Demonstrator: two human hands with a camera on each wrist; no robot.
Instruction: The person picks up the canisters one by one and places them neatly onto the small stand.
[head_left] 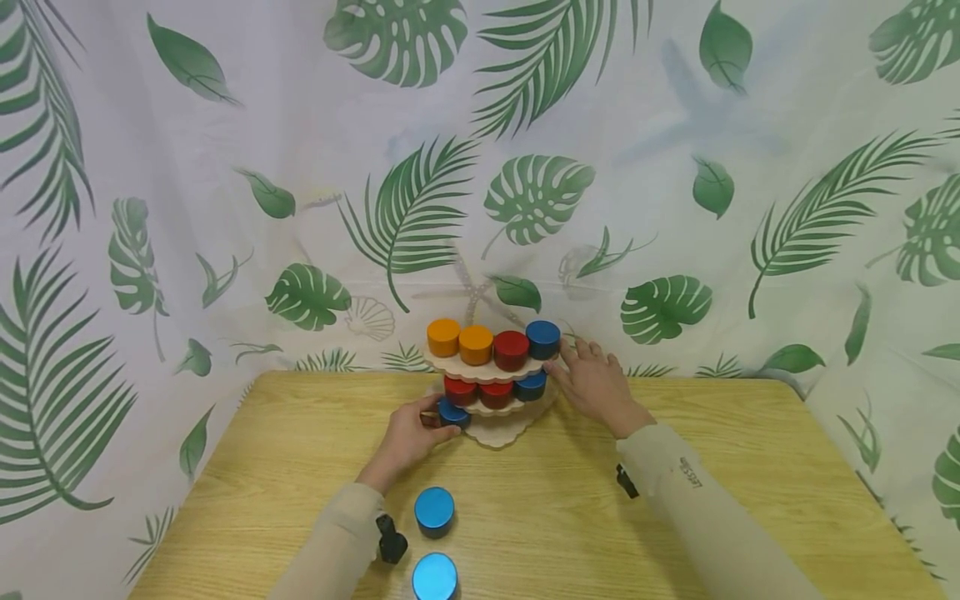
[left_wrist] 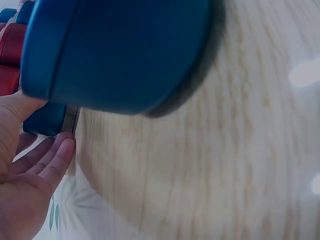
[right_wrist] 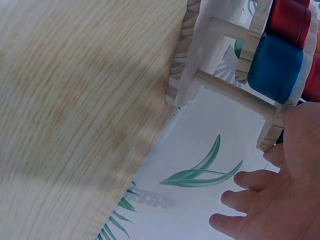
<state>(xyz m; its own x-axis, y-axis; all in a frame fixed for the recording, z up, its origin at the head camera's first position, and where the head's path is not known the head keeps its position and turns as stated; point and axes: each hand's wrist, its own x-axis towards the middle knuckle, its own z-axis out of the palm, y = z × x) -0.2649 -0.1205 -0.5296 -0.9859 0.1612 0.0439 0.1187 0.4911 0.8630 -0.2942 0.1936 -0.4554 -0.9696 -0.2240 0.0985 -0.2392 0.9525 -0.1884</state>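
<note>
A wooden three-tier stand (head_left: 497, 433) with scalloped shelves stands at the back of the table. My left hand (head_left: 408, 435) pinches a blue round tin (head_left: 453, 415) between thumb and fingers at the left side of the bottom tier. In the left wrist view that tin (left_wrist: 45, 119) is partly covered by a nearer one. My right hand (head_left: 594, 382) holds the right edge of the top tier, thumb and forefinger at the rim, other fingers spread. Beside it is a blue tin (head_left: 543, 339). A red tin (head_left: 512, 350) and two orange tins (head_left: 459, 340) share that tier.
On the middle tier sit two red tins (head_left: 477, 392) and a blue tin (head_left: 530, 385). Two more blue tins, one farther (head_left: 434, 511) and one nearer (head_left: 435, 577), stand on the wooden table (head_left: 555, 517) by my left forearm. A leaf-print cloth (head_left: 480, 200) hangs behind.
</note>
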